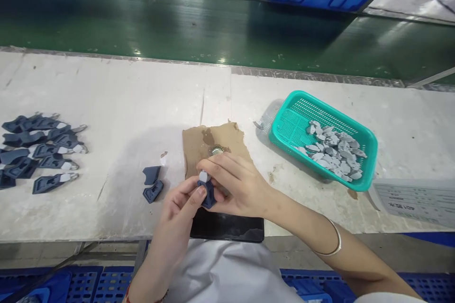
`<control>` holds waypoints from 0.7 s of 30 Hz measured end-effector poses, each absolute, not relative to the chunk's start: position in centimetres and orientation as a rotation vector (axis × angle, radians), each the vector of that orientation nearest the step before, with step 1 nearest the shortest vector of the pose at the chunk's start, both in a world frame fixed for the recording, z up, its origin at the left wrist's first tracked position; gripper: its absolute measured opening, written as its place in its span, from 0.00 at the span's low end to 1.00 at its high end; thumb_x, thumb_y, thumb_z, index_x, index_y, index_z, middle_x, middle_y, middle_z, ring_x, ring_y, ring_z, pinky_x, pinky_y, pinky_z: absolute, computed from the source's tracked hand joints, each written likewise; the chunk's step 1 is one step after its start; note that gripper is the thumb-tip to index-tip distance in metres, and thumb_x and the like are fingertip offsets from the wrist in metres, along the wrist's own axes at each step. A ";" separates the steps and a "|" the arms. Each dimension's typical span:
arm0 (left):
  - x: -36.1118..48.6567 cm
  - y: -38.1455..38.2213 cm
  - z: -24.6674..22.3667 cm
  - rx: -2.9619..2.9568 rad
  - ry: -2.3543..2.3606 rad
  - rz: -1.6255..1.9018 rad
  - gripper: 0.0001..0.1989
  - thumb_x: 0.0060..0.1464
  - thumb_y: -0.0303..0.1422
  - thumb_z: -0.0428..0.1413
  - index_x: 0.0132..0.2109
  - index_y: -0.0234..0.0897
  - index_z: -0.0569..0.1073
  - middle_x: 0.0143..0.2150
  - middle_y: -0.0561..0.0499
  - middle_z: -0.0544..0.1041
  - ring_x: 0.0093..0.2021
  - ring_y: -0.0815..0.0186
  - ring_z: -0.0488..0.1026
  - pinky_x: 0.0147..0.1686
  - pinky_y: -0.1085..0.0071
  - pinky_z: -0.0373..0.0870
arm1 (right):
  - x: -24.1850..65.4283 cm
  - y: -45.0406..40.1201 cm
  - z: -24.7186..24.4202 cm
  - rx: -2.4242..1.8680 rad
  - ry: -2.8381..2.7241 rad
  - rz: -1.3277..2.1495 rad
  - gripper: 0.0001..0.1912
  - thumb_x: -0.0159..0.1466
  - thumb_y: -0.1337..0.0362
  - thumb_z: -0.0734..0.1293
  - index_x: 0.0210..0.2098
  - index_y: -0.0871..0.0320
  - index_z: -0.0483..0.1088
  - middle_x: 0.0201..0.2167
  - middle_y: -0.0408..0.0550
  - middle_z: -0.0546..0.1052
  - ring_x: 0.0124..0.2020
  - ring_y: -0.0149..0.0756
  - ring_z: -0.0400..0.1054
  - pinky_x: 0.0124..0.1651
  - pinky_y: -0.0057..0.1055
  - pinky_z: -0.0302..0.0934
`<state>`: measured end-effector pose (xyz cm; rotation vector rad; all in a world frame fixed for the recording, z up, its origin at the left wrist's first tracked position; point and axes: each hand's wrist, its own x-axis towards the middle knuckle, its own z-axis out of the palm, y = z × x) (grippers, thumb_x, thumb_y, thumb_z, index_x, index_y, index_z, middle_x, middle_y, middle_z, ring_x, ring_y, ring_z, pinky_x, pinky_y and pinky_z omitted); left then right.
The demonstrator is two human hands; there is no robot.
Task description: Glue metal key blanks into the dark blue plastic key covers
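Dark-blue part [209,199] with a grey tip [204,176] is sitting between both hands, above the near edge of the worktop [124,90], in the head view. The left hand's [179,206] grip is pinching the part; the right hand's [241,184] grip is pinching at the tip. Brown cardboard [192,144] is lying just beyond; a green basket [289,99] is holding grey pieces [337,151] rightward.

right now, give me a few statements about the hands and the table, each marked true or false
1. The left hand and right hand both hold one dark blue part. True.
2. The green basket holds grey pieces. True.
3. The basket stands left of the hands. False: it stands to their right.
4. Brown cardboard lies on the white table. True.
5. The cardboard lies inside the basket. False: it lies outside, left of it.
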<state>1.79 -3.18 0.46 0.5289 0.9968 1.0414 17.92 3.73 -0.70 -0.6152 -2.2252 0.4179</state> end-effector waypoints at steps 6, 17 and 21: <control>1.8 -3.2 0.7 0.508 1.012 1.043 0.09 0.60 0.38 0.64 0.40 0.37 0.81 0.33 0.49 0.78 0.36 0.65 0.75 0.38 0.72 0.73 | 17.9 3.7 -0.4 -0.650 -2.333 0.551 0.20 0.69 0.66 0.65 0.59 0.64 0.65 0.46 0.58 0.78 0.49 0.44 0.74 0.51 0.39 0.70; -2.3 -2.6 2.7 0.813 1.269 1.003 0.29 0.55 0.52 0.63 0.20 0.37 0.64 0.21 0.55 0.57 0.21 0.71 0.53 0.21 0.71 0.45 | 30.2 7.0 6.3 -1.769 -2.077 0.434 0.07 0.68 0.60 0.68 0.37 0.55 0.77 0.34 0.48 0.81 0.33 0.40 0.74 0.34 0.36 0.65; -2.9 -3.6 2.8 0.790 1.601 1.034 0.26 0.57 0.40 0.61 0.20 0.38 0.56 0.22 0.54 0.51 0.25 0.69 0.50 0.24 0.68 0.44 | 33.7 7.8 5.8 -2.496 -1.850 0.651 0.02 0.61 0.65 0.74 0.33 0.57 0.79 0.31 0.52 0.81 0.28 0.41 0.72 0.30 0.37 0.60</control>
